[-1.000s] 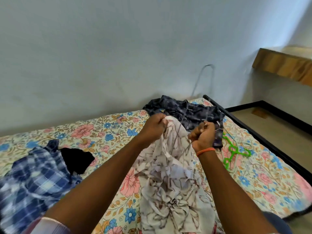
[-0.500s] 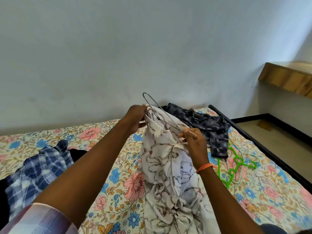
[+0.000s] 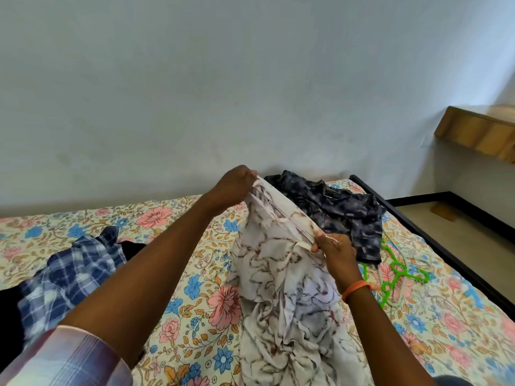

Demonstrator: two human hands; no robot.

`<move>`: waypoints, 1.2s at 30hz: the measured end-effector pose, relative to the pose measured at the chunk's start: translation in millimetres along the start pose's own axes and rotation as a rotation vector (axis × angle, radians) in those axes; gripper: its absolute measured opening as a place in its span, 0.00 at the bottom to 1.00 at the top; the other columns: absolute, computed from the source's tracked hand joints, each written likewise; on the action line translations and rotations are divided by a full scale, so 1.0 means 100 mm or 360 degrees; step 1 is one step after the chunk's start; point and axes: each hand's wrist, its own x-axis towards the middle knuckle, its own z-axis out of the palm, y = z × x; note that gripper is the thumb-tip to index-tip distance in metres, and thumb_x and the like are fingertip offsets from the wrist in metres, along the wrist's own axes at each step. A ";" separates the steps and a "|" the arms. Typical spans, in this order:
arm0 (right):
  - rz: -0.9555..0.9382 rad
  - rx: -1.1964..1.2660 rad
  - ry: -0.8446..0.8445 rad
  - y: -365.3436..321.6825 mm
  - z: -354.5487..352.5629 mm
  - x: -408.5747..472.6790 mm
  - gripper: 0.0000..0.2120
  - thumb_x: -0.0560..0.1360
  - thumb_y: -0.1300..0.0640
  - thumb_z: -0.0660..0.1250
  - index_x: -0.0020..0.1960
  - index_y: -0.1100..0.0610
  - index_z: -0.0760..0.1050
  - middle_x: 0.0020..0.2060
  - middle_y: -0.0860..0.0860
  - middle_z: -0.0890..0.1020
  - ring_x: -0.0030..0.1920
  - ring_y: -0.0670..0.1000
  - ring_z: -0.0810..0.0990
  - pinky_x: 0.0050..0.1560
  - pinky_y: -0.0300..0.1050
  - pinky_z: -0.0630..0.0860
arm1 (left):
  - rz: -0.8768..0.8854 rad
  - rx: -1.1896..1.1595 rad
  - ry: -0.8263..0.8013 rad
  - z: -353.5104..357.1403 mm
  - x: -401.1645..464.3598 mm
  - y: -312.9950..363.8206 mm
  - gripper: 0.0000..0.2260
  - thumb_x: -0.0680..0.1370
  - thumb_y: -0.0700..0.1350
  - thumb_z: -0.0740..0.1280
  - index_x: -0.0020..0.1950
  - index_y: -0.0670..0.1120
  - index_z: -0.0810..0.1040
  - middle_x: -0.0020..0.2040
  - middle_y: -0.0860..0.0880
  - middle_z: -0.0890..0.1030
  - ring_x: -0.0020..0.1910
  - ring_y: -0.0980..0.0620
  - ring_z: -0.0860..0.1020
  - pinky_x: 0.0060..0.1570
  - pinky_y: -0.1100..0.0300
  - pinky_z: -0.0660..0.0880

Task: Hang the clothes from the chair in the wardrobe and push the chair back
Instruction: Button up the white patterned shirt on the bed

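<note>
Left of the white garment (image 3: 281,277): plaid shirt (image 3: 67,277) heaped on the bed (image 3: 172,307), waiting its turn; left hand (image 3: 234,185) raised, arm outstretched, grip pinched on the garment's top edge, likely stretching it over the wire hanger (image 3: 289,221); right hand (image 3: 333,252) lower, grip curled round the hanger's near end; right of the garment: dark shirt (image 3: 342,213), green hanger (image 3: 398,270).

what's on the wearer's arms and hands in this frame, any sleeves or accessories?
Left arm: bare forearm, pale pink-and-lilac plaid sleeve pushed up near the elbow. Right wrist: an orange band. No gloves or rings visible on the left hand or right hand.
</note>
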 end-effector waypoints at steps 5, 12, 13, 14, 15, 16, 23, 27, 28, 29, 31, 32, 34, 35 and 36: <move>0.0301 -0.0128 -0.0051 0.13 -0.06 0.01 0.23 0.79 0.45 0.64 0.28 0.50 0.82 0.23 0.54 0.72 0.27 0.53 0.68 0.38 0.50 0.65 | 0.0501 0.1209 0.0135 0.07 -0.06 0.10 0.03 0.80 0.40 0.62 0.53 0.45 0.72 0.50 0.45 0.76 0.47 0.45 0.76 0.38 0.54 0.67; 0.0079 -0.0871 -0.0374 0.07 0.16 0.07 0.26 0.75 0.30 0.58 0.37 0.48 0.83 0.47 0.52 0.80 0.55 0.61 0.79 0.56 0.57 0.73 | 0.0999 0.1598 0.0159 0.47 -0.24 0.31 0.11 0.80 0.35 0.60 0.62 0.43 0.72 0.56 0.45 0.77 0.53 0.44 0.77 0.43 0.53 0.71; -0.0005 -0.1051 -0.0507 -0.04 0.19 0.07 0.23 0.76 0.32 0.57 0.43 0.44 0.83 0.60 0.55 0.74 0.66 0.66 0.71 0.64 0.64 0.68 | 0.1022 0.1540 0.0125 0.53 -0.26 0.34 0.12 0.79 0.35 0.60 0.61 0.44 0.72 0.57 0.45 0.77 0.54 0.44 0.76 0.45 0.52 0.71; -0.0066 -0.1262 -0.0626 -0.17 0.22 0.06 0.18 0.79 0.36 0.57 0.50 0.42 0.82 0.71 0.56 0.65 0.75 0.67 0.58 0.70 0.69 0.58 | 0.1028 0.1477 0.0079 0.58 -0.27 0.36 0.12 0.79 0.34 0.60 0.60 0.45 0.72 0.56 0.46 0.77 0.55 0.44 0.75 0.46 0.51 0.71; -0.0119 -0.1410 -0.0678 -0.31 0.22 0.06 0.14 0.81 0.41 0.57 0.56 0.41 0.80 0.77 0.55 0.54 0.78 0.65 0.46 0.71 0.72 0.47 | 0.1026 0.1418 0.0027 0.60 -0.28 0.35 0.12 0.78 0.34 0.61 0.60 0.45 0.72 0.56 0.46 0.77 0.56 0.44 0.74 0.47 0.51 0.70; -0.0191 -0.1517 -0.0653 -0.48 0.19 0.05 0.14 0.82 0.44 0.57 0.61 0.40 0.78 0.80 0.55 0.45 0.78 0.63 0.38 0.71 0.72 0.42 | 0.1004 0.1369 -0.0035 0.61 -0.29 0.34 0.13 0.78 0.34 0.61 0.59 0.46 0.72 0.56 0.47 0.76 0.57 0.44 0.74 0.48 0.50 0.70; -0.0800 -0.1083 -0.0401 -0.87 -0.10 0.30 0.26 0.81 0.36 0.49 0.46 0.53 0.77 0.60 0.55 0.78 0.61 0.57 0.75 0.58 0.60 0.72 | 0.0784 0.0920 -0.0436 0.36 -0.37 0.24 0.10 0.78 0.34 0.60 0.53 0.45 0.77 0.50 0.47 0.78 0.48 0.47 0.77 0.45 0.49 0.74; -0.0563 -0.0926 -0.0573 -0.93 -0.01 0.37 0.11 0.83 0.48 0.54 0.50 0.55 0.62 0.35 0.57 0.76 0.35 0.61 0.76 0.36 0.59 0.71 | 0.0952 0.0973 -0.0153 0.39 -0.45 0.30 0.12 0.77 0.33 0.61 0.54 0.48 0.77 0.48 0.51 0.76 0.44 0.52 0.70 0.41 0.52 0.70; -0.0526 -0.0968 -0.0636 -0.92 0.04 0.37 0.08 0.83 0.51 0.55 0.51 0.55 0.61 0.37 0.58 0.77 0.36 0.62 0.77 0.36 0.58 0.72 | 0.0993 0.0930 -0.0089 0.39 -0.48 0.32 0.14 0.76 0.31 0.61 0.54 0.47 0.77 0.48 0.52 0.76 0.44 0.52 0.70 0.40 0.53 0.69; -0.0506 -0.1015 -0.0659 -0.90 0.07 0.38 0.08 0.83 0.51 0.55 0.53 0.56 0.61 0.38 0.58 0.79 0.37 0.62 0.78 0.37 0.58 0.73 | 0.0993 0.0838 -0.0067 0.38 -0.50 0.33 0.14 0.75 0.30 0.61 0.53 0.46 0.76 0.47 0.51 0.75 0.43 0.52 0.71 0.41 0.53 0.70; -0.0543 -0.1100 -0.0635 -0.93 0.10 0.37 0.10 0.84 0.48 0.53 0.54 0.54 0.63 0.37 0.55 0.79 0.36 0.59 0.78 0.37 0.57 0.74 | 0.0947 0.0583 -0.0033 0.35 -0.54 0.28 0.11 0.75 0.30 0.61 0.51 0.44 0.77 0.45 0.51 0.75 0.43 0.51 0.73 0.43 0.52 0.73; -0.0563 -0.1106 -0.0602 -0.97 0.11 0.36 0.12 0.84 0.45 0.52 0.52 0.54 0.64 0.35 0.54 0.78 0.34 0.58 0.77 0.36 0.55 0.73 | 0.0897 0.0446 0.0041 0.35 -0.56 0.23 0.09 0.77 0.31 0.62 0.50 0.44 0.77 0.45 0.51 0.76 0.43 0.51 0.74 0.44 0.52 0.73; -0.0513 -0.1044 -0.0515 -1.01 0.12 0.38 0.20 0.82 0.39 0.48 0.48 0.55 0.66 0.33 0.52 0.75 0.34 0.55 0.75 0.36 0.53 0.71 | 0.0744 0.0230 0.0360 0.40 -0.66 0.08 0.07 0.79 0.36 0.61 0.50 0.45 0.76 0.46 0.50 0.78 0.43 0.51 0.75 0.44 0.51 0.75; -0.0461 -0.1003 -0.0463 -1.04 0.12 0.39 0.24 0.81 0.36 0.46 0.46 0.55 0.66 0.34 0.53 0.74 0.34 0.54 0.74 0.37 0.53 0.71 | 0.0675 0.0190 0.0553 0.46 -0.75 0.00 0.06 0.81 0.38 0.60 0.50 0.46 0.75 0.46 0.50 0.77 0.42 0.51 0.75 0.43 0.51 0.74; -0.0407 -0.0973 -0.0413 -1.06 0.12 0.41 0.25 0.80 0.35 0.45 0.44 0.56 0.66 0.34 0.53 0.73 0.34 0.54 0.72 0.37 0.53 0.70 | 0.0642 0.0190 0.0720 0.53 -0.86 -0.06 0.05 0.81 0.38 0.60 0.50 0.46 0.74 0.45 0.50 0.76 0.41 0.52 0.74 0.41 0.51 0.74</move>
